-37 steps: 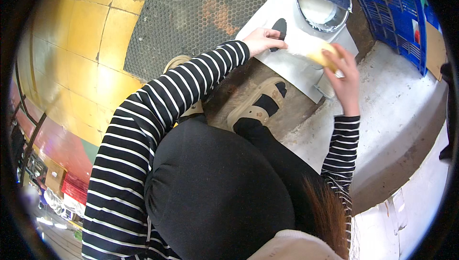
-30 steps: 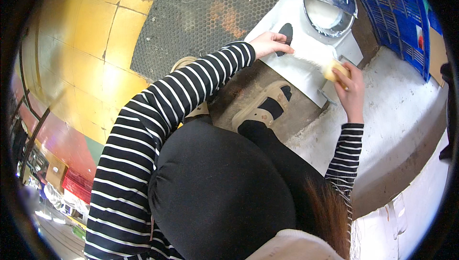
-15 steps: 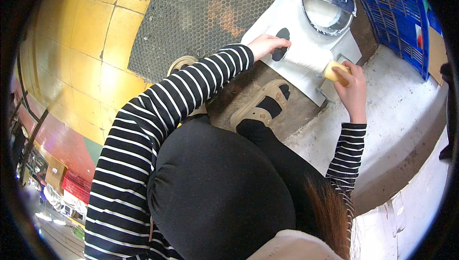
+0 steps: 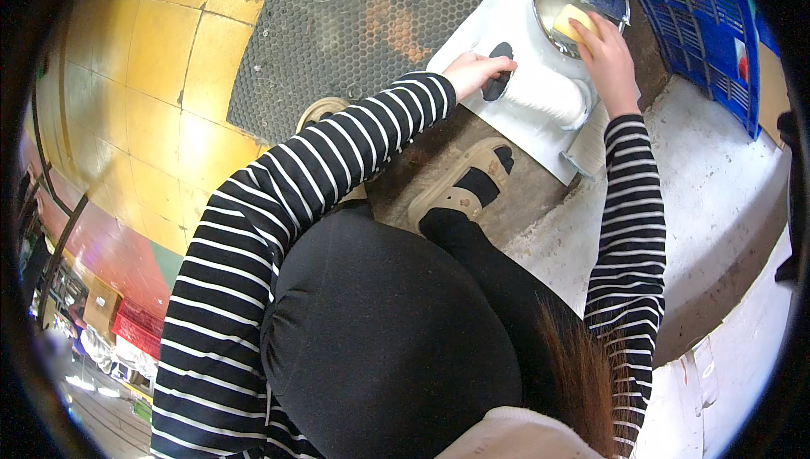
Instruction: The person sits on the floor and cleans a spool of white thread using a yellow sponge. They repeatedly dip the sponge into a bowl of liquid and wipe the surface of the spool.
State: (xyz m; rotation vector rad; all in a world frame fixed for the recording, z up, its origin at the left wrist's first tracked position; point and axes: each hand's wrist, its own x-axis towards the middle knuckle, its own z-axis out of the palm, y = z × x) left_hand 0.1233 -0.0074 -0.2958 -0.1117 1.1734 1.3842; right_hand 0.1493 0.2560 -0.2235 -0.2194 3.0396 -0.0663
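My right hand (image 4: pixel 609 61) grips a yellow sponge (image 4: pixel 573 20) at the near side of a round metal bowl (image 4: pixel 627 22) with whitish liquid (image 4: pixel 548 10) in it. The fingertips lie over the sponge and partly hide it. My left hand (image 4: pixel 472 73) is closed at a black oval piece (image 4: pixel 499 69), thumb reaching across it. This piece sits at the left end of a white roll-shaped form (image 4: pixel 553 98), which looks wet or fuzzy; its exact kind I cannot tell. Beneath both lies a white board (image 4: pixel 472 37).
A blue plastic crate (image 4: pixel 700 45) stands at the right beside the board. My foot in a beige sandal (image 4: pixel 460 193) is just below the board. A black honeycomb mat (image 4: pixel 329 37) covers part of the yellow tiled floor (image 4: pixel 156 71) on the left. A whitish ledge (image 4: pixel 700 155) runs at the right.
My right hand has moved up and away with the sponge, from the right end of the white form to the bowl. My left hand has stayed at the black piece, shifting only slightly.
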